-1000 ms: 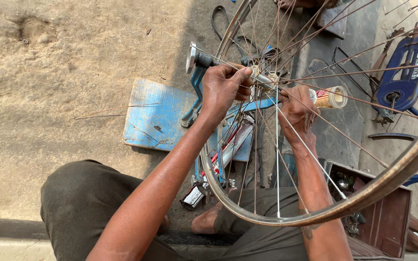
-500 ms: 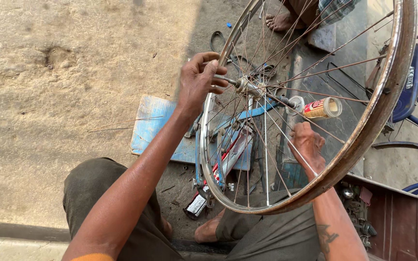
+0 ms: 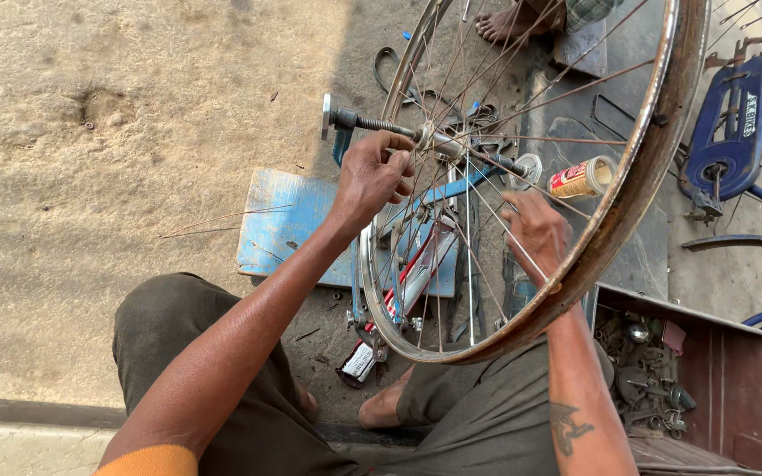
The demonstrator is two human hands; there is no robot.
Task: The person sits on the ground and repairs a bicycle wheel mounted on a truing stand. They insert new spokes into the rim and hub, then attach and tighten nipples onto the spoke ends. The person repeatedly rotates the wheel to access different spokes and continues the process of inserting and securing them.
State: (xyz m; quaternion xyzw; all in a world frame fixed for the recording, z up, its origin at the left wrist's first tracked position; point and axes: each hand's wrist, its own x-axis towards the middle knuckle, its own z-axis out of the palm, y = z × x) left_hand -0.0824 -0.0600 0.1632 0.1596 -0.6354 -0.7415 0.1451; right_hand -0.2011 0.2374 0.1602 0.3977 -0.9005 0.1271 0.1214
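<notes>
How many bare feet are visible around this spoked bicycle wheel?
2: one bare foot on the ground below the rusty wheel rim, between the person's knees; another person's bare foot at the top edge. Others may be hidden.

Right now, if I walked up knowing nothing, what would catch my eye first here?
First, the big rusty bicycle wheel, tilted across the middle with its thin spokes fanning from the hub. The left hand grips at the threaded axle near the hub, while the right hand reaches in among the spokes. Below lies a blue board on the ground, and a box of metal parts sits at lower right.
</notes>
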